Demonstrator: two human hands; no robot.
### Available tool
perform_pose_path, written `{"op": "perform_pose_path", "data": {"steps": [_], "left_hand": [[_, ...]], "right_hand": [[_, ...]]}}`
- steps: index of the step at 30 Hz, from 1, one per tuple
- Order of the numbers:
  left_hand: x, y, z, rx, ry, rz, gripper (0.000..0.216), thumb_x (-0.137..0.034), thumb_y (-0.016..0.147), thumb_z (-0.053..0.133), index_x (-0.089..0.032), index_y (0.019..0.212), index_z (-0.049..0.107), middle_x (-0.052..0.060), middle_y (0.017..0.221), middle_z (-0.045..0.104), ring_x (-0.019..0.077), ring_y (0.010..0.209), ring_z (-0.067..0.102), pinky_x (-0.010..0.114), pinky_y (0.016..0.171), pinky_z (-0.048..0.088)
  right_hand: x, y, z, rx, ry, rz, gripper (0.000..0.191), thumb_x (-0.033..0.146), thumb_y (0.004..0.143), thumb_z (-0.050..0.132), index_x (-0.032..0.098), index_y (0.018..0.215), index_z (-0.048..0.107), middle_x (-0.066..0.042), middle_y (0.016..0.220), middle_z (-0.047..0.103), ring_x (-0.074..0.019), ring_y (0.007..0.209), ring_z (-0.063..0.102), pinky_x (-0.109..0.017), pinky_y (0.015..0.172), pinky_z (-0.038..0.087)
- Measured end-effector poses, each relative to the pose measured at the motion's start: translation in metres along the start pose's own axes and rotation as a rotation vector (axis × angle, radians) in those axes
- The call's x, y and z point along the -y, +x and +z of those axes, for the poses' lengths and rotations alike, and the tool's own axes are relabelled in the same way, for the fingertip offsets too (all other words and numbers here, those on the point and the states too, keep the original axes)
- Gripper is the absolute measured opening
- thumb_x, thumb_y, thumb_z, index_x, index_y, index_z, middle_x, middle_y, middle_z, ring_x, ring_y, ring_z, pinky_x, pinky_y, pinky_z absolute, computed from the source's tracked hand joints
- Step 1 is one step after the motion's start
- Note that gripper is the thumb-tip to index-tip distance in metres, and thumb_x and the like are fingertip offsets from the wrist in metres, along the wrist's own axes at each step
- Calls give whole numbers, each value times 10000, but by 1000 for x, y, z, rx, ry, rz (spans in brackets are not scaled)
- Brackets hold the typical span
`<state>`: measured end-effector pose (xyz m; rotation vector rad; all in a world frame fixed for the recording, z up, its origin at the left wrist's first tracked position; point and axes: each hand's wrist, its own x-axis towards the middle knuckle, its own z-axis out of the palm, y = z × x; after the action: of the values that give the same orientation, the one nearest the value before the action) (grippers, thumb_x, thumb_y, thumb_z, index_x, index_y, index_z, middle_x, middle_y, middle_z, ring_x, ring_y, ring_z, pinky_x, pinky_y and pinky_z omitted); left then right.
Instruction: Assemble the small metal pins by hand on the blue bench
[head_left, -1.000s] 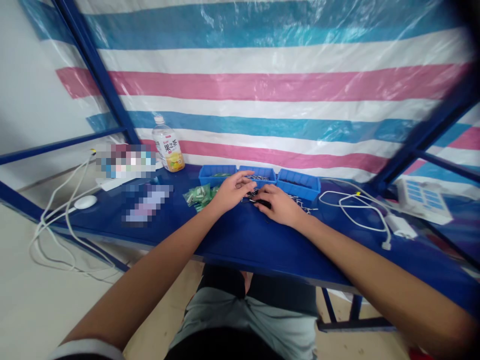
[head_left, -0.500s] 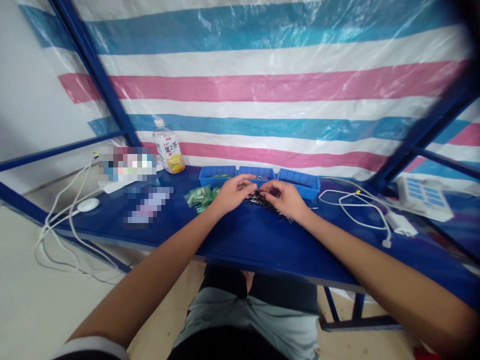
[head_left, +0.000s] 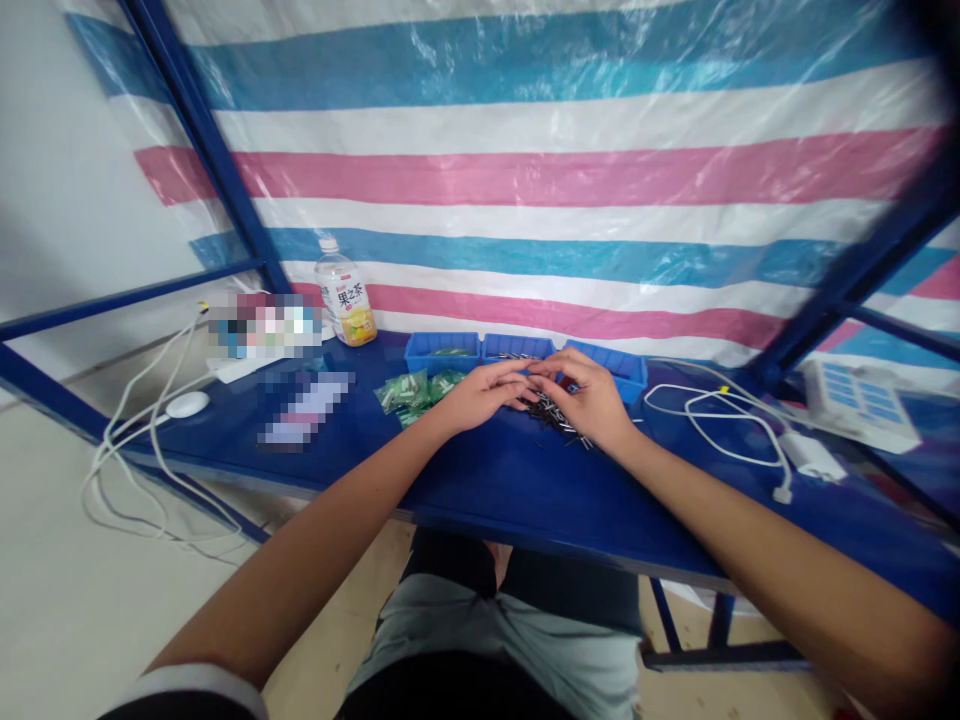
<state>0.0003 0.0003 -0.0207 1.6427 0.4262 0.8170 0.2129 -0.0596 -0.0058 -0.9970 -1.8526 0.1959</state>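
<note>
My left hand [head_left: 486, 393] and my right hand [head_left: 591, 398] meet at the fingertips over a loose pile of small thin black and silver rods [head_left: 553, 418], perhaps screws or pins. The fingers of both hands are bent and pressed together, but whatever lies between them is too small to make out. Behind the hands stand a left blue bin [head_left: 424, 352], a middle blue bin [head_left: 495, 347] with small metal pieces in it and a right blue bin [head_left: 634, 375], partly covered by my right hand. Small green plastic bags [head_left: 409, 395] lie to the left of my left hand.
A drink bottle [head_left: 346, 295] stands at the back left, near a white puck-like device [head_left: 187, 404] and blurred items. On the right lie a white cable [head_left: 720, 455], a white adapter [head_left: 814, 457] and a white box with blue panels [head_left: 862, 405]. Blue metal posts frame the table [head_left: 517, 490].
Both hands have shifted slightly right relative to the bins, and the left fingers now reach out straighter toward the right fingertips. The whole view has moved a little.
</note>
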Motion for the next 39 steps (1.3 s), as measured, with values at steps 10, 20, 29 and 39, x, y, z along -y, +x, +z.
{"op": "perform_pose_path", "data": {"steps": [10,20,29,39], "left_hand": [[-7,-2,-7,-192,106,-2,400,-363,854,828,-135,1170,742,140,1130,787,225,977,765,425,993,592],[-1,2,-7,-203,37,-1,243,-274,889,779,-104,1050,714,147,1008,788,197,906,775,413,926,633],[-7,-1,-9,-293,178,0,241,-276,933,713,-125,1120,715,132,1059,774,175,864,749,310,780,617],[-6,-1,-10,-292,227,-3,248,-295,947,691,-142,1141,715,130,1080,774,178,864,749,296,748,594]], "right_hand": [[-3,0,5,51,48,6,196,408,979,681,263,1053,789,-79,1049,752,-238,909,700,-396,774,576],[-11,-2,9,30,55,153,215,416,972,673,233,1017,776,-58,971,765,-221,869,707,-340,718,535],[-24,-3,3,397,-280,-79,280,408,934,739,209,1129,764,-106,1021,718,-278,981,661,-429,930,533],[-22,-3,6,405,-328,-99,163,169,934,677,214,1054,778,-82,990,731,-264,956,661,-407,886,527]]}}
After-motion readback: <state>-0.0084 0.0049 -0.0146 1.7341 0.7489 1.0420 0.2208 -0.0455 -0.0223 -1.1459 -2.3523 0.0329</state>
